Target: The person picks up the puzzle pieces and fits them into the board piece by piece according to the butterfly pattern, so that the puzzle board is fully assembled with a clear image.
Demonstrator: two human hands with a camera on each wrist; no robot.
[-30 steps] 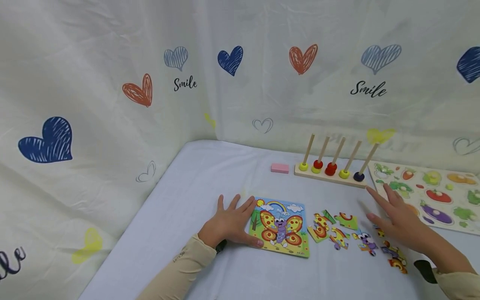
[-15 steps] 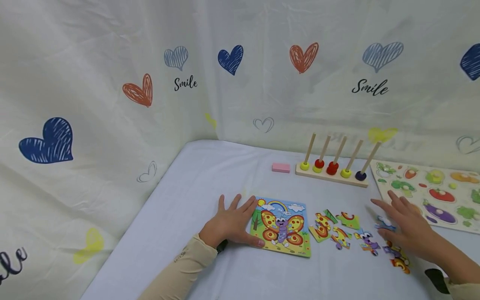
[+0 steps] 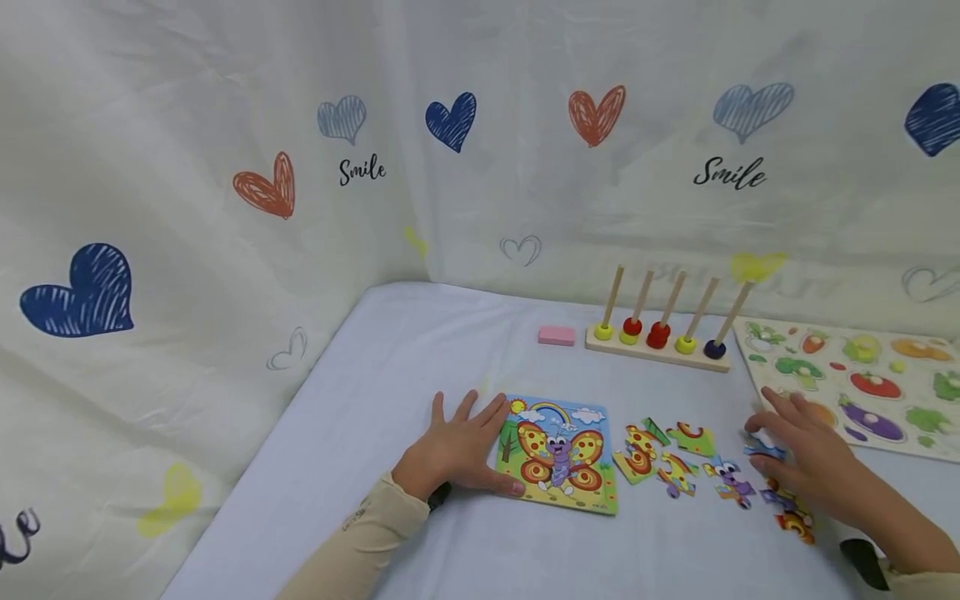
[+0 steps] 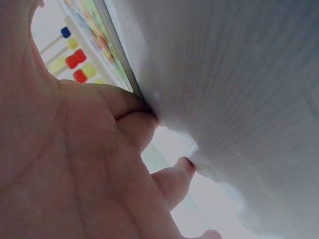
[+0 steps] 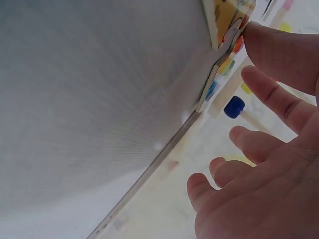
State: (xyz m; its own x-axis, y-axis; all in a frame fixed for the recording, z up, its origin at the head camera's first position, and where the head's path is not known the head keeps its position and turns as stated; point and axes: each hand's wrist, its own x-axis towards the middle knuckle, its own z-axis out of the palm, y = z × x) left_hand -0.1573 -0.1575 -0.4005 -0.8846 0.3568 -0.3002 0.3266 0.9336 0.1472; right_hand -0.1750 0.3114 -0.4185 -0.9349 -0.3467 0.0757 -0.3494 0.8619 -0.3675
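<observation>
We see the vegetable knob puzzle (image 3: 877, 385) beyond and right of the butterfly board (image 3: 561, 458). At the board's left edge, the left hand (image 3: 459, 450) is splayed, thumb on it, gripping nothing. Right of the board: the right hand (image 3: 812, 460), half-open, then loose butterfly pieces (image 3: 678, 477), then a blue puzzle piece (image 3: 766, 450) by its fingertips; contact, we can't tell.
</observation>
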